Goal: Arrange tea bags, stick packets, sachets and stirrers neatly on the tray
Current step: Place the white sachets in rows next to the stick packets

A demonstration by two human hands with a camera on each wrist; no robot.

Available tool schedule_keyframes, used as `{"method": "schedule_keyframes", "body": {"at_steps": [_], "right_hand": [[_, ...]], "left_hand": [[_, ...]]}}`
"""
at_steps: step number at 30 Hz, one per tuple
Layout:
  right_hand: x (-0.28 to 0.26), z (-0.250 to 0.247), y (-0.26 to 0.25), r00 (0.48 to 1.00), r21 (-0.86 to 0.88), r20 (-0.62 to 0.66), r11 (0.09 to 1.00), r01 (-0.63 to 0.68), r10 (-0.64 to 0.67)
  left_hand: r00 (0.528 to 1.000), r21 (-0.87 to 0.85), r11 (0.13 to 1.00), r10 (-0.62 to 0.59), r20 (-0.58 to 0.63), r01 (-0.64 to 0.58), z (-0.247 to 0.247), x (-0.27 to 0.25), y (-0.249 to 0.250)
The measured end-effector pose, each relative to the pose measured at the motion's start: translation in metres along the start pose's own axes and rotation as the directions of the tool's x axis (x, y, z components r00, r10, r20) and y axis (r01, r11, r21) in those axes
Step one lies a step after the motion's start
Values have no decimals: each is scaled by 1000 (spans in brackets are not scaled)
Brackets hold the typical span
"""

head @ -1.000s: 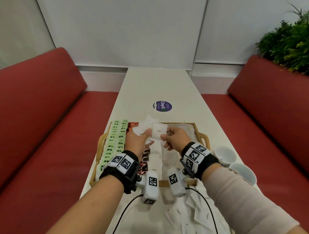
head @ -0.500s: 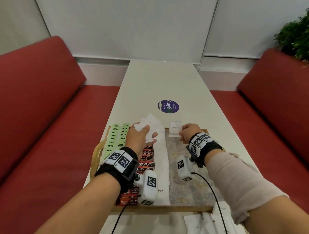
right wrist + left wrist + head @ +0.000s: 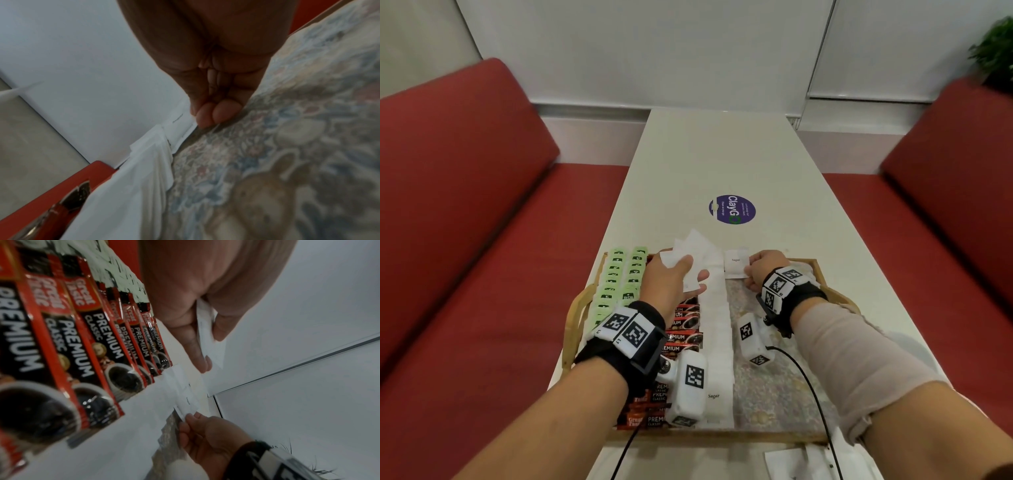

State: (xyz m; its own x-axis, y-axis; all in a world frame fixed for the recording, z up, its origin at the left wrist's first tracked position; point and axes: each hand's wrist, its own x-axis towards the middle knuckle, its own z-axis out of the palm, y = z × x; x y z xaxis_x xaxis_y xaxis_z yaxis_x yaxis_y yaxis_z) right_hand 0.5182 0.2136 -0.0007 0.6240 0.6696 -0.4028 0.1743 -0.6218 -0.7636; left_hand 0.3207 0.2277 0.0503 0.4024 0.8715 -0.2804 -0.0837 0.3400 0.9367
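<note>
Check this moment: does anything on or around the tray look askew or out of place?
Yes. Loose white sachets lie jumbled on the table just off the tray's near right corner. The left hand holds an uneven fan of sachets. The green, red and white rows on the tray look straight.

Cafe or office pantry booth. Long white table (image 3: 722,164) between two red padded bench seats (image 3: 465,205), plain white wall panels (image 3: 654,51) behind. Round purple "ClayGo" clean-as-you-go sticker (image 3: 732,209) on the table. Green plant (image 3: 993,54) behind the right-hand bench. Wooden tray (image 3: 571,318) with coffee sticks (image 3: 681,337), sugar sachets (image 3: 717,342).
</note>
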Motion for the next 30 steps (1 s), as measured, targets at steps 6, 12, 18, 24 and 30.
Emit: {"method": "schedule_keyframes", "body": {"at_steps": [6,12,18,24,30], "right_hand": [[3,1,1,1000,-62,-15,998,8,-9],[6,4,3,999,-98,-35,995,11,-14],[5,6,0,993,-243,-121,969,-39,9],[-26,1,-19,957,-7,-132,965,261,-260],[-52,4,-35,903,80,196,924,373,-381]], "left_hand": [[999,-24,1000,-6,-37,5,-2,2,1],[999,-62,998,-29,-26,27,-4,1,-1],[997,-106,992,-57,47,62,-8,0,-4],[996,-101,992,-68,52,73,-6,-1,-4],[994,-77,994,-75,83,81,-2,-8,-6]]}}
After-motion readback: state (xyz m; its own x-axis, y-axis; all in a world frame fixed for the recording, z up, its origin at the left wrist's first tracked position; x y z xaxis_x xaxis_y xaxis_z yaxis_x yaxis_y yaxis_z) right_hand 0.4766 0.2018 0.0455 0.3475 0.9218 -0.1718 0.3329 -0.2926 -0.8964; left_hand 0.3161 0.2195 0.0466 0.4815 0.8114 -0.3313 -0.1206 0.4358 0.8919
